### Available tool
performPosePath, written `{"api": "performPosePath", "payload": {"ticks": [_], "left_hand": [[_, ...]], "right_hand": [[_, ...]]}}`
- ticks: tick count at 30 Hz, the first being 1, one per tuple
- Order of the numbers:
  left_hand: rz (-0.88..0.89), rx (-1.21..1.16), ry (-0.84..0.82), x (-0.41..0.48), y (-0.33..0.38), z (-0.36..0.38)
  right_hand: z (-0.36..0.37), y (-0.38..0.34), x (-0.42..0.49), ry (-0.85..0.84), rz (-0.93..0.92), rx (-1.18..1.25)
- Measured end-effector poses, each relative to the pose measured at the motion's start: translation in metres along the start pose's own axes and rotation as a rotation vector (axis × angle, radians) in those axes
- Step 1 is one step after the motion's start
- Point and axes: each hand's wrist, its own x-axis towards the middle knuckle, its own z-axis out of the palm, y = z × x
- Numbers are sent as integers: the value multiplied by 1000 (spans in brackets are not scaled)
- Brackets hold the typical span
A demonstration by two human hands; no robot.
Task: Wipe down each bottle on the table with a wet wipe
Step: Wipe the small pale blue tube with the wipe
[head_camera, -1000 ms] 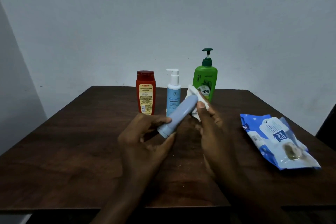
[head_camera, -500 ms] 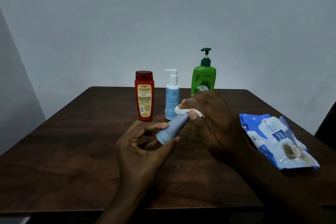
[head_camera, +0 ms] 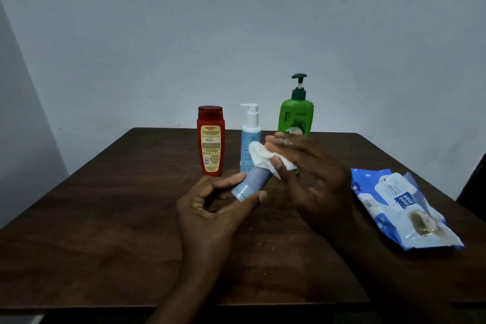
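The right hand (head_camera: 313, 179) has swung from behind the tube (head_camera: 251, 181) to over its top, and the wipe (head_camera: 263, 159) now wraps the upper end, pinched under thumb and fingers. The left hand (head_camera: 221, 205) grips the tube's base, tilted above the tabletop (head_camera: 105, 218). Wiping looks underway; the red (head_camera: 210, 141), blue (head_camera: 249, 137) and green (head_camera: 295, 116) bottles stand behind, seemingly awaiting their turn.

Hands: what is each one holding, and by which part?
The left hand pinches the grey-blue bottle at its lower end. The right hand presses a white wet wipe over the bottle's upper end.
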Motion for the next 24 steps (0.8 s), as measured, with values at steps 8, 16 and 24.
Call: {"api": "performPosePath", "payload": {"ticks": [8, 16, 24], "left_hand": [[-409, -383, 19, 1, 4, 12], [-600, -584, 38, -2, 4, 15], [-693, -682, -87, -2, 9, 16]], "right_hand": [[18, -1, 20, 244, 757, 628], [25, -19, 23, 518, 1178, 1364], [26, -41, 21, 486, 1183, 1439]]}}
